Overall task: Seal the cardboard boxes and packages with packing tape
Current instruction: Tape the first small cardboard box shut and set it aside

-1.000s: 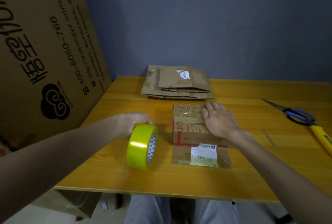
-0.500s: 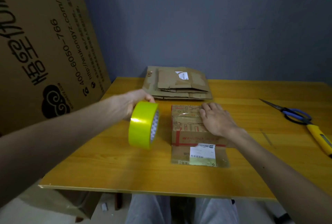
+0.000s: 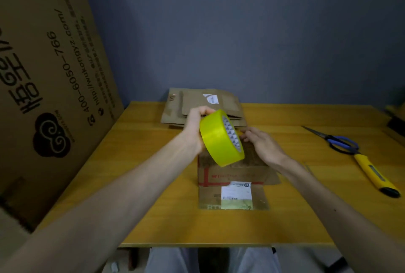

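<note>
A small printed cardboard box stands on the wooden table, its front flap with a white shipping label lying flat toward me. My left hand grips a yellow roll of packing tape and holds it in the air above the box's top. My right hand rests on the far right part of the box top, fingertips close to the roll. Whether those fingers pinch the tape end is hidden by the roll.
A stack of flattened cardboard boxes lies at the table's back. Blue-handled scissors and a yellow utility knife lie at the right. A large printed cardboard sheet leans on the left.
My left hand lifted the tape roll from the table at the box's left and carried it up over the box top. My right hand shifted slightly back on the box.
</note>
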